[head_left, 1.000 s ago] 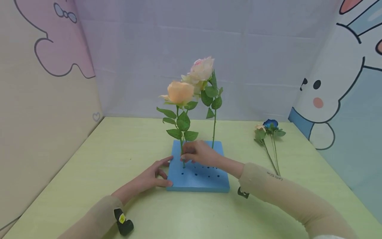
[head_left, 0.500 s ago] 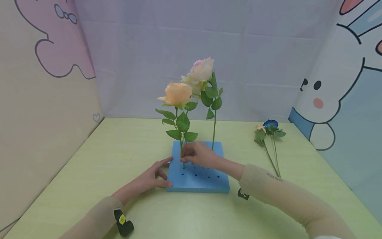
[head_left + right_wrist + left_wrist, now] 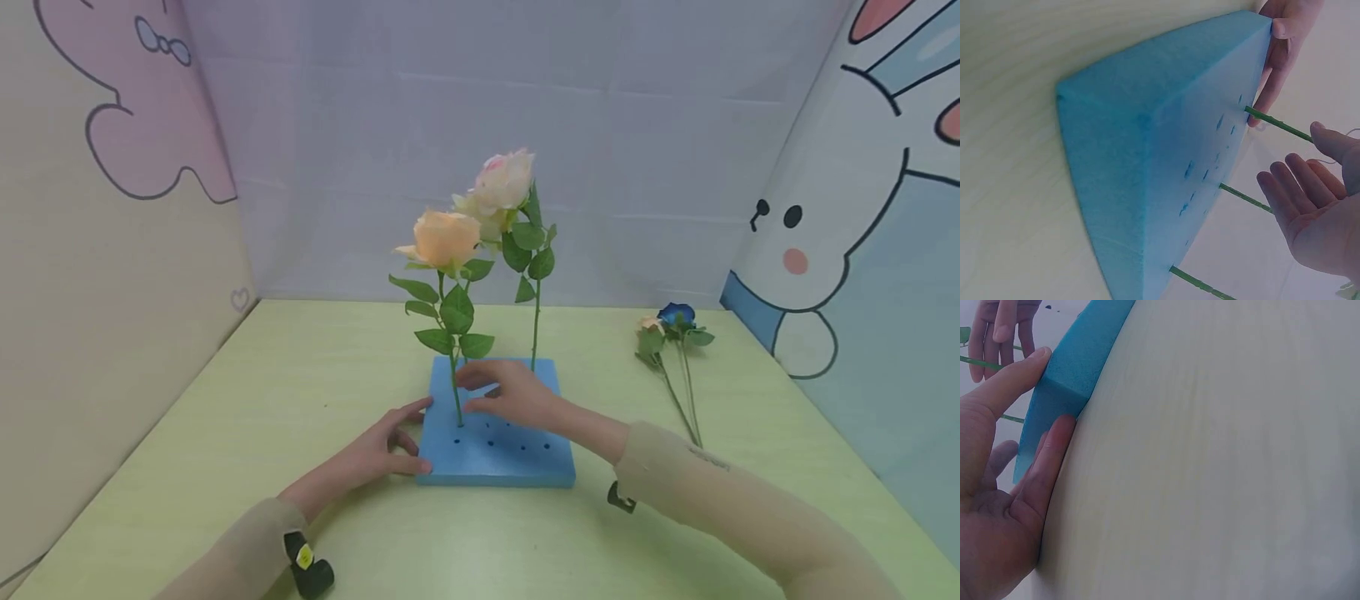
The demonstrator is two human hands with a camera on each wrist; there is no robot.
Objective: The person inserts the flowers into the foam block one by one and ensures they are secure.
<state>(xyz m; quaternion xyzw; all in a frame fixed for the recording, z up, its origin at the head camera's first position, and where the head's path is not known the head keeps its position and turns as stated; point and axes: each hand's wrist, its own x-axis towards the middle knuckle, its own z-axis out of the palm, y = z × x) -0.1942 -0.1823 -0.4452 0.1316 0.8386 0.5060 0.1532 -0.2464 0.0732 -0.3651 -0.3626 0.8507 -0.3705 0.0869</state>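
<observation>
A blue foam block (image 3: 498, 465) with small holes lies flat on the table. My left hand (image 3: 367, 450) touches its left side, thumb at the near corner and index finger farther back; the left wrist view shows the fingers along the block's edge. A peach rose (image 3: 446, 239) stands in the block at the left, its stem (image 3: 456, 396) in a hole. Beside that stem is my right hand (image 3: 513, 396), fingers loosely extended and parted, holding nothing. Behind stand a pale pink rose (image 3: 504, 179) and a yellowish bloom (image 3: 487, 218) partly covered by the peach one.
On the table (image 3: 315, 358) to the right lie a blue rose (image 3: 677, 314) and a small peach rose (image 3: 649, 325), stems toward me. A pale curtain (image 3: 337, 167) hangs behind the table, with cartoon-printed panels at both sides.
My right hand has let go of the peach rose's stem, its fingers spreading and shifting slightly right. The bloom tipped a little left. My left hand stays at the block.
</observation>
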